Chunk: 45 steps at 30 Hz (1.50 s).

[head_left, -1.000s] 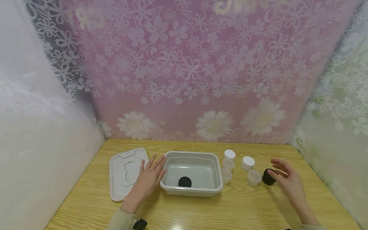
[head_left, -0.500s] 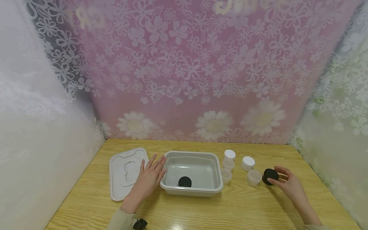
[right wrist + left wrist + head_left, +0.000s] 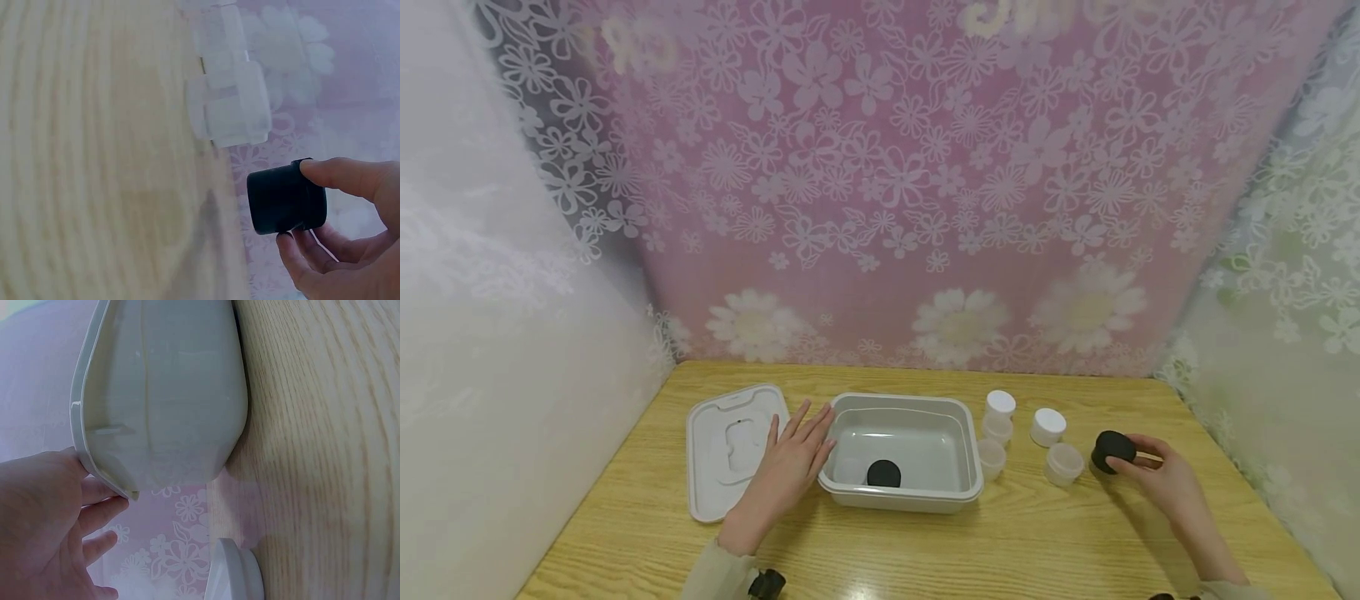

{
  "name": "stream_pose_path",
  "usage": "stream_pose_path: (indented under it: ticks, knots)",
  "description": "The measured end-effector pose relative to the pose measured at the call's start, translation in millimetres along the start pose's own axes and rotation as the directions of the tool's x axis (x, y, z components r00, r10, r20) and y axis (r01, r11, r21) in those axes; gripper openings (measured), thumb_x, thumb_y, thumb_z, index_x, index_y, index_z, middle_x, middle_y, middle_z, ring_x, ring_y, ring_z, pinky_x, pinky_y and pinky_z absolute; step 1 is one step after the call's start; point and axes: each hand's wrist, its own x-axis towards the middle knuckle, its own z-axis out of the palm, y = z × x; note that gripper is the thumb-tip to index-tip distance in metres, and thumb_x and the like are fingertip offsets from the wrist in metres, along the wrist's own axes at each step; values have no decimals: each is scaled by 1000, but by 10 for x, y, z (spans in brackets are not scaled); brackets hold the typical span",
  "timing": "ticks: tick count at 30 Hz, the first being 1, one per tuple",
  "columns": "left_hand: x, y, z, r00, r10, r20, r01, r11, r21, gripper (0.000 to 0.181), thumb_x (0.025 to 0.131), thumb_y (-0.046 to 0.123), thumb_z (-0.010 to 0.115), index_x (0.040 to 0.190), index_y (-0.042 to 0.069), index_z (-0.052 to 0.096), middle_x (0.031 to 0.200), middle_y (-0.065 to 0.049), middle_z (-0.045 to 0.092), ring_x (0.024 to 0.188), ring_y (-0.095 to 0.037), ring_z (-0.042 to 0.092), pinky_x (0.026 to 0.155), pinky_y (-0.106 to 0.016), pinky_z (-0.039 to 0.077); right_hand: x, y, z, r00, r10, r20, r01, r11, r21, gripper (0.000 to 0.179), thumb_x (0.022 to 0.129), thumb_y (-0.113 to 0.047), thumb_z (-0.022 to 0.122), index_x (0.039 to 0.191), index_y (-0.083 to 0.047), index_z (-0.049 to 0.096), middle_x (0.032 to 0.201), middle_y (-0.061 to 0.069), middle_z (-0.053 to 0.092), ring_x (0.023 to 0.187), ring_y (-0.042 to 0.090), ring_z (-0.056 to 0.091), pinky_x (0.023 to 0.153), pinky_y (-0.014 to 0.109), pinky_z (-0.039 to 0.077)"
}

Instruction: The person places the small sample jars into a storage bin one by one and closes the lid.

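Observation:
My right hand (image 3: 1172, 483) pinches a small black lidded jar (image 3: 1113, 452) between thumb and fingers. In the right wrist view the black jar (image 3: 281, 197) is tilted and raised off the table, gripped at its lid end. My left hand (image 3: 786, 467) lies with straight, spread fingers against the left rim of a grey plastic tub (image 3: 902, 501). The left wrist view has those fingertips (image 3: 103, 512) right at the tub's rim. Inside the tub, near its front wall, sits another black round jar (image 3: 883, 474).
A flat grey lid (image 3: 707, 475) lies left of the tub. Close to the tub's right side stand a white-capped jar (image 3: 1000, 403) and two translucent jars (image 3: 991, 458). Another white-capped jar (image 3: 1048, 427) and a translucent jar (image 3: 1063, 463) stand nearer the right hand.
The right hand has closed its fingers on the black jar and lifted it, tilting it slightly and shifting it a little right. The left hand has stayed at the tub's rim.

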Motion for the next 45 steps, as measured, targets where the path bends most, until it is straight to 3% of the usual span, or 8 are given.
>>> stream_pose_path:
  ticks: [5,17,27,33,35,37,40,45]
  knots:
    - [3,-2,-2,1000,1,-2,-1,1000,9,49,104,27,58,150,8,52,153,-7,51,149,-34,33,114,-72,21,-36,-119,-11,998,-50,-30,51,998,32,81,98,-41,67,152,8,31,147,35,38,84,-25,43,79,27,57]
    - [11,-1,5,1000,-2,-3,2,1000,13,49,105,27,57,150,9,51,153,-6,50,149,-34,33,114,-72,21,-90,-474,43,989,-138,-62,140,989,39,76,98,-34,69,151,8,35,148,34,37,86,-25,43,73,13,52]
    - [7,-3,12,1000,4,-14,-4,1000,2,48,104,26,58,149,9,53,152,-7,51,149,-34,34,114,-72,20,-89,-657,153,988,-154,-19,155,985,77,77,97,-32,70,153,6,34,148,34,38,90,-21,46,79,19,55]
    - [6,-13,21,1000,2,-8,-2,1000,1,48,104,27,58,149,10,53,153,-6,51,149,-34,33,115,-72,19,-80,-738,251,984,-178,-14,179,980,85,75,96,-32,72,153,4,37,148,30,40,92,-19,49,79,16,53]
    - [4,-11,19,1000,5,-9,-5,1000,-3,48,104,26,58,149,9,53,153,-7,51,149,-35,33,114,-72,19,-70,-764,292,982,-186,-9,186,979,86,74,96,-31,72,152,3,38,146,30,42,98,-9,57,80,17,54]
    - [4,-8,15,1000,5,-7,-5,1000,-3,48,104,26,58,149,9,52,153,-7,51,149,-35,33,114,-73,19,-57,-789,334,979,-203,-3,203,976,81,73,96,-29,72,152,4,38,144,31,44,106,9,64,81,20,56]
    - [7,-5,11,1000,5,-2,-5,1000,-3,48,104,25,58,149,8,52,153,-8,50,149,-35,32,114,-73,19,-54,-847,405,973,-229,6,227,970,84,71,96,-26,72,151,5,39,140,32,47,117,37,63,83,24,57]
    - [13,-5,15,1000,5,4,-5,1000,5,48,105,25,57,149,8,52,153,-8,50,149,-35,32,114,-73,19,-88,-1007,518,963,-266,39,259,956,136,68,96,-21,73,150,4,40,140,31,47,120,45,59,83,21,56]
